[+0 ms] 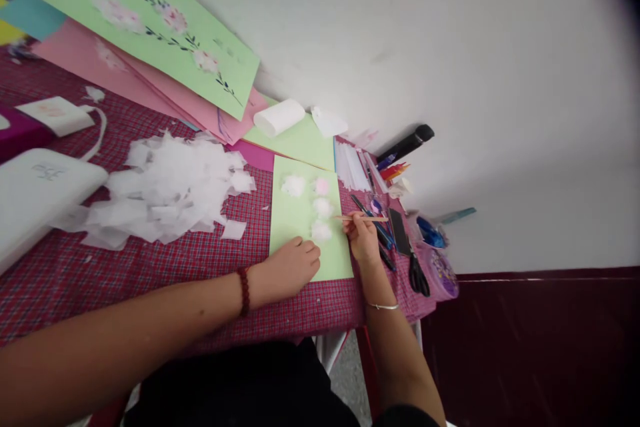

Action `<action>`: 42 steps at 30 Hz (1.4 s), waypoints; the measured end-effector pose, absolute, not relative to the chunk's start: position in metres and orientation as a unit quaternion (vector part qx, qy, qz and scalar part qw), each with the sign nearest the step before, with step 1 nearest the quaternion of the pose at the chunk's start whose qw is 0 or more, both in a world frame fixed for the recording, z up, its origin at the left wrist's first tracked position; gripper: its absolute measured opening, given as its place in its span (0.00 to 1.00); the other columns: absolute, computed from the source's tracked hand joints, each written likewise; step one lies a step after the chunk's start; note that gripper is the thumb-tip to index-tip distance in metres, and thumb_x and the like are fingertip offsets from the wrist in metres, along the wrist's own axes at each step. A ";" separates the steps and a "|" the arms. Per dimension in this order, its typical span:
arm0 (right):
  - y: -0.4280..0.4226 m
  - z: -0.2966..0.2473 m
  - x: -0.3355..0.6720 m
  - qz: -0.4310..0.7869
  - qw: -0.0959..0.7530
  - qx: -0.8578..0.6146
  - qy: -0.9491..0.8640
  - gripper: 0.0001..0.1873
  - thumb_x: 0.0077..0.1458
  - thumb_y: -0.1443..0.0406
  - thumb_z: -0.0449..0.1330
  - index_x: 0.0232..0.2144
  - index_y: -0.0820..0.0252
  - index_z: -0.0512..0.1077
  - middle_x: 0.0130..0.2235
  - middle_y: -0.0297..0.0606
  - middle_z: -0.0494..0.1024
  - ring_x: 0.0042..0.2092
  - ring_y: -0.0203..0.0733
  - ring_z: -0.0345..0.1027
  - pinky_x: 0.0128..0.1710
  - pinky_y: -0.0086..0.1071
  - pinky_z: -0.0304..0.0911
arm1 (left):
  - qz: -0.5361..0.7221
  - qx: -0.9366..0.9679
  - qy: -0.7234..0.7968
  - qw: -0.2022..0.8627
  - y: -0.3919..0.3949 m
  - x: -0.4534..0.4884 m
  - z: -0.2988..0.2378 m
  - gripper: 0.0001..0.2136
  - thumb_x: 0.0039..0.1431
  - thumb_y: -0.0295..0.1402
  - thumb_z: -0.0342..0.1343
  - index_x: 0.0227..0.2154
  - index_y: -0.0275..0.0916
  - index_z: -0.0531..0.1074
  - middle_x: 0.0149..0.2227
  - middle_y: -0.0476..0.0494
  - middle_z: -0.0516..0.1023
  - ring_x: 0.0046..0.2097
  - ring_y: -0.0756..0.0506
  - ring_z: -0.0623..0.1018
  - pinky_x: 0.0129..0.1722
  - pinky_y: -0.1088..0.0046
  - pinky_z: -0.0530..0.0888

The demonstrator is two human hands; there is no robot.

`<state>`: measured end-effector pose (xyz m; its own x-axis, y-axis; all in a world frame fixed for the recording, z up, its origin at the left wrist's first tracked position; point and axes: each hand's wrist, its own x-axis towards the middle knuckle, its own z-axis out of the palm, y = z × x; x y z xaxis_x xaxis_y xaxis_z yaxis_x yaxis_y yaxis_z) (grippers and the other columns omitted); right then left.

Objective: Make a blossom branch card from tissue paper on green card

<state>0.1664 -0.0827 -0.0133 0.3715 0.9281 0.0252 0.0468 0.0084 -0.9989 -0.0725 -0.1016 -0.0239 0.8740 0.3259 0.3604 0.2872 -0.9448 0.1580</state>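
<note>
A sheet of light green paper lies on the checked tablecloth in front of me. Several fluffy tissue-paper blossoms are on it, mostly white, and one is a pink blossom. My left hand rests on the sheet's lower part, palm down, fingers loosely bent and holding nothing. At the right edge of the sheet, my right hand pinches a thin wooden stick, whose left end points toward the blossoms; its tip is too small to make out.
A heap of white tissue squares covers the table to the left, beside a white power bank-like case. Behind stand a finished flower picture and a tissue roll. Pens, a phone, scissors and a cup crowd the right.
</note>
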 end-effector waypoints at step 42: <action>-0.048 -0.013 0.194 0.392 0.508 -0.567 -0.516 0.14 0.57 0.54 0.58 0.32 0.59 0.73 0.33 0.37 0.75 0.33 0.41 0.74 0.34 0.34 0.69 | 0.160 0.951 0.228 0.136 -0.097 -0.065 -0.005 0.07 0.62 0.24 0.50 0.39 0.38 0.71 0.44 0.48 0.76 0.43 0.46 0.71 0.45 0.68 0.65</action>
<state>0.1941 -0.0478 -0.0126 0.1600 0.9839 0.0795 0.1868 0.0489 -0.9812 -0.0646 -0.0965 -0.0053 0.8453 0.4766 0.2417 0.3897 -0.8593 0.3313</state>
